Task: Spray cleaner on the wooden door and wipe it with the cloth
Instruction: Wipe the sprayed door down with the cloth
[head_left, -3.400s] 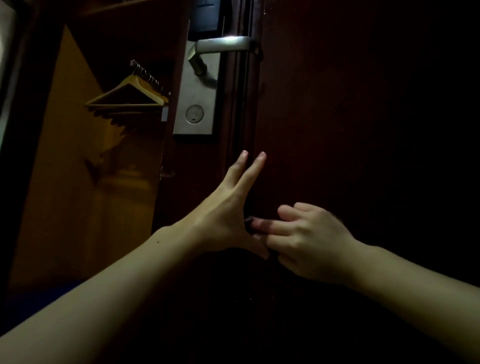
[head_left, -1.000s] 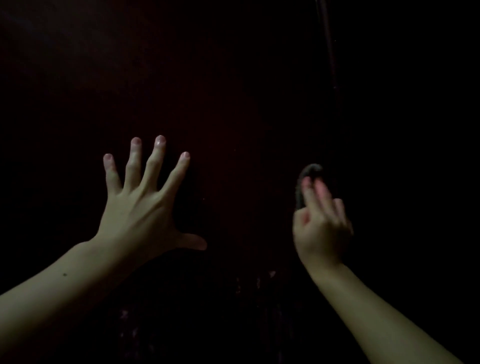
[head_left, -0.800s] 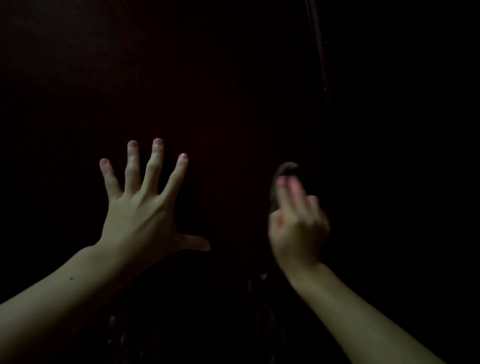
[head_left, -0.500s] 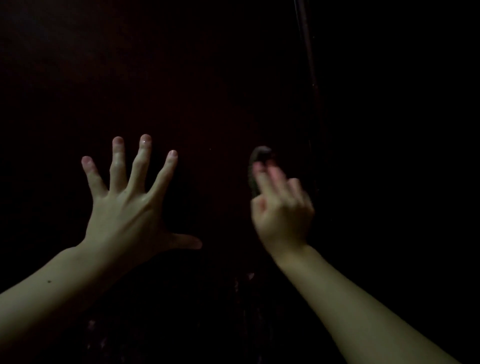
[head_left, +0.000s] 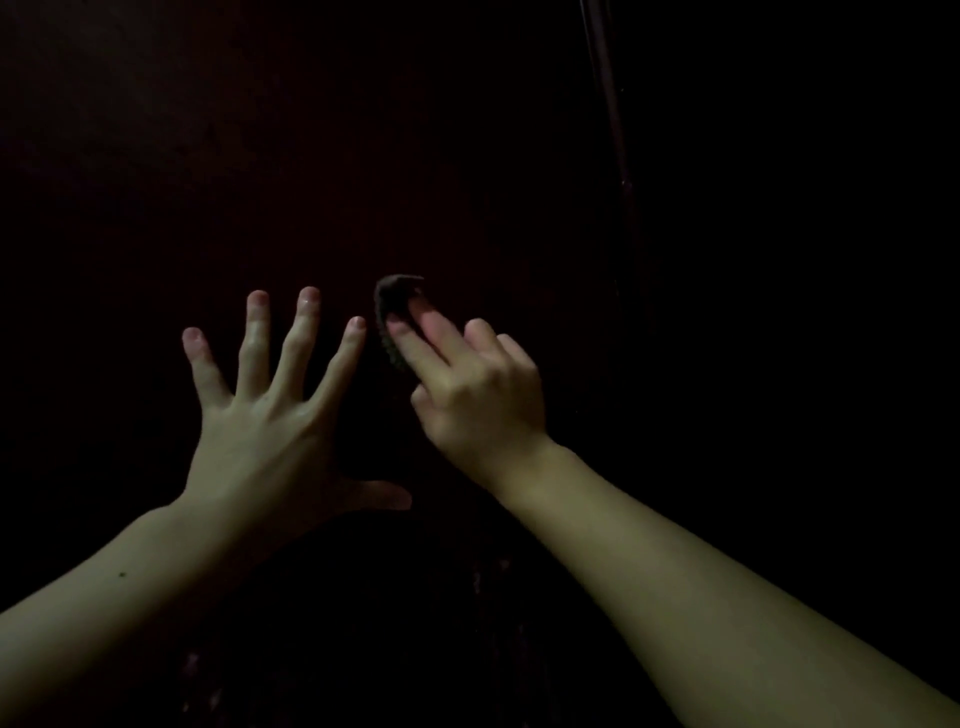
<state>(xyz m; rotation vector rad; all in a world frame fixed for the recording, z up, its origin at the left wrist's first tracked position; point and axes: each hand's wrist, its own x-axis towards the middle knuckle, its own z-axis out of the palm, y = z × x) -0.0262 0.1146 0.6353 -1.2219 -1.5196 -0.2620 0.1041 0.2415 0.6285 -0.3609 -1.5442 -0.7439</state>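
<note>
The dark wooden door (head_left: 363, 156) fills the view and is barely lit. My left hand (head_left: 270, 415) lies flat against it with all fingers spread. Just to its right, my right hand (head_left: 472, 395) presses a small dark cloth (head_left: 392, 306) against the door, index and middle fingers stretched over the cloth, the other fingers curled. Only the cloth's upper and left edges show past the fingers. No spray bottle is in view.
A thin vertical edge of the door or its frame (head_left: 608, 104) runs down the upper right. Faint pale specks (head_left: 498, 566) glint low on the door surface. Everything else is too dark to make out.
My right hand has slid the cloth leftward across the door, ending close beside my left index finger. The left hand stays flat and spread on the door.
</note>
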